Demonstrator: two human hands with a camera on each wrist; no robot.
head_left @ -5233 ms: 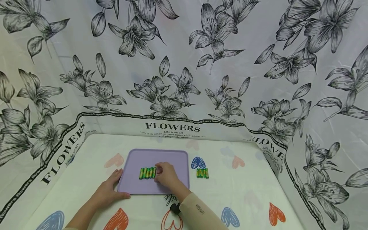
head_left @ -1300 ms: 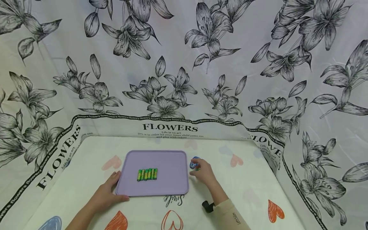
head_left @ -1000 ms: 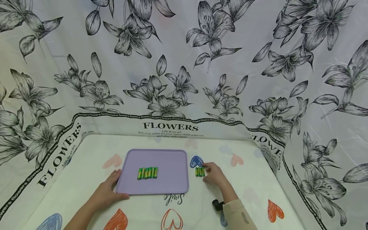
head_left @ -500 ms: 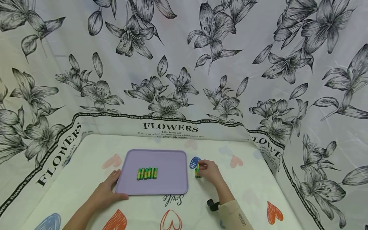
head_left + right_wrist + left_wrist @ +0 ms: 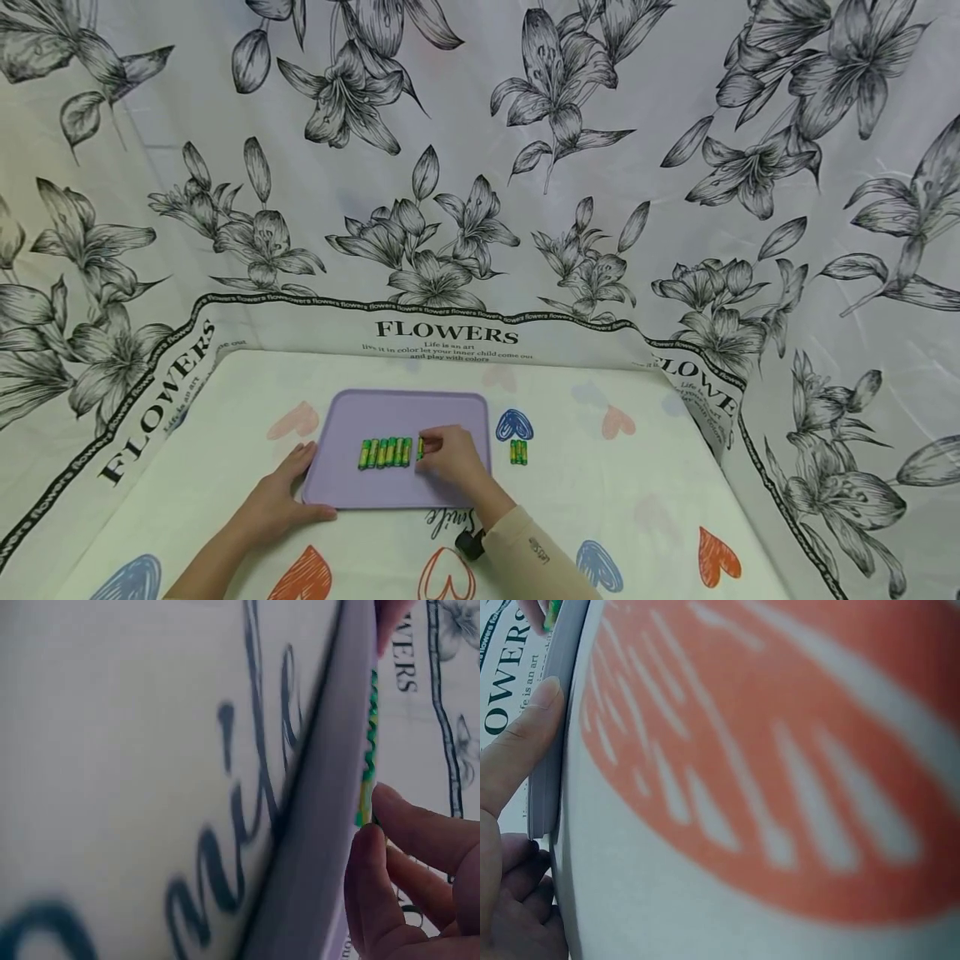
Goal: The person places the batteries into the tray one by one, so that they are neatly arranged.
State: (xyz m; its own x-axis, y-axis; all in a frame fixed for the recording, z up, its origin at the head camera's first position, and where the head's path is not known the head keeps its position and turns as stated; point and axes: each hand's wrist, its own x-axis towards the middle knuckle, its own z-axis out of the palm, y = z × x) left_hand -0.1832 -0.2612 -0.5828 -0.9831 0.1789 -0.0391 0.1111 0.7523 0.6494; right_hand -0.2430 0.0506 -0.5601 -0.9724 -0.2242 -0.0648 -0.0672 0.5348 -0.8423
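Observation:
A lilac tray (image 5: pixel 450 407) lies on the cloth with several green-and-yellow AA-type batteries (image 5: pixel 385 453) side by side in a row on it. My left hand (image 5: pixel 281 490) holds its near left corner, thumb (image 5: pixel 536 724) along the front edge and fingers at the left side. Over the tray, just right of the row, my right hand (image 5: pixel 453 458) pinches one upright-pointing battery (image 5: pixel 421 448) between thumb and fingertips. That battery (image 5: pixel 365 799) shows partly between the fingertips in the right wrist view. Two more batteries (image 5: pixel 518 452) lie together on the cloth right of the tray.
A white cloth (image 5: pixel 645 500) printed with hearts and lettering covers the table. A floral curtain (image 5: pixel 480 208) closes off the back and sides. A small black device (image 5: pixel 470 544) sits at the right sleeve cuff.
From the group on the right, my right hand has picked up one battery and carried it left over the tray. That group is smaller. My left hand stays at the tray corner.

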